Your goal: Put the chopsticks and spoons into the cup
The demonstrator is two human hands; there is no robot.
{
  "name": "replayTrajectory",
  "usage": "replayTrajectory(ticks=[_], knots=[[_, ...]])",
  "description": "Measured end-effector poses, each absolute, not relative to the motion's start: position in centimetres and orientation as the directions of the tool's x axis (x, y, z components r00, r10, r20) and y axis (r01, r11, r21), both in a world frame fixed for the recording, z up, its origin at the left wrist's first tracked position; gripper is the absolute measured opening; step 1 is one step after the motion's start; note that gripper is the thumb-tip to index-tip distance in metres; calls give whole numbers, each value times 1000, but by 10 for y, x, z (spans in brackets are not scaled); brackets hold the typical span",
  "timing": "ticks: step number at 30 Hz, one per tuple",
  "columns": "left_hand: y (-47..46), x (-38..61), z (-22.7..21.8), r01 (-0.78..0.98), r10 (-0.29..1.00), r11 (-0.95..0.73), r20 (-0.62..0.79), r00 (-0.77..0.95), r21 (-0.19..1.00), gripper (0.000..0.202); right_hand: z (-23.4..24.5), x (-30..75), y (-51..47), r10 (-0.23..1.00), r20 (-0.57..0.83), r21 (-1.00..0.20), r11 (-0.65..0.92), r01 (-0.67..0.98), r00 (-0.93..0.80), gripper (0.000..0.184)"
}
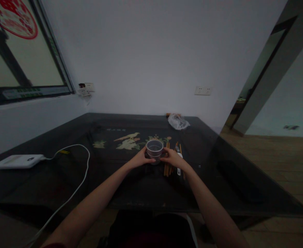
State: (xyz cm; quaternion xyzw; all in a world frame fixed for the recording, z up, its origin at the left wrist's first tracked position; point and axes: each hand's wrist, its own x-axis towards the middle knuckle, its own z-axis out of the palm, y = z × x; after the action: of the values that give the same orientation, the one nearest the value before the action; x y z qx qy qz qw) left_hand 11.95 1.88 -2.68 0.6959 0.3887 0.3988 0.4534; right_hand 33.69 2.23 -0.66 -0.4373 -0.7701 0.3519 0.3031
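Both hands grip a grey, round cup-like container (154,146) whose open top faces up, low over the dark table (110,187). My left hand (141,158) closes on its left side, with the thumb across the front. From the right, my right hand (174,158) grips it in the same way. Several wooden chopsticks (166,169) lie on the table beside the container, partly covered by my right hand. Near them is a utensil with a white handle (179,171); its other end is partly hidden, so I cannot tell its kind.
A crumpled clear plastic bag (177,122) lies at the table's back edge. On the left, a white flat device (18,161) trails a white cable (87,165) over the front edge. A dark flat object (240,181) lies at the right. Behind stands a white wall.
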Motion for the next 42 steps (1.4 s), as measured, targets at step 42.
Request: replayTrajectory(ticks=[42], knots=[[13, 119, -16, 259, 914, -284, 180, 364, 923, 82, -8, 342, 29, 951, 276, -231, 204, 951, -137, 8]])
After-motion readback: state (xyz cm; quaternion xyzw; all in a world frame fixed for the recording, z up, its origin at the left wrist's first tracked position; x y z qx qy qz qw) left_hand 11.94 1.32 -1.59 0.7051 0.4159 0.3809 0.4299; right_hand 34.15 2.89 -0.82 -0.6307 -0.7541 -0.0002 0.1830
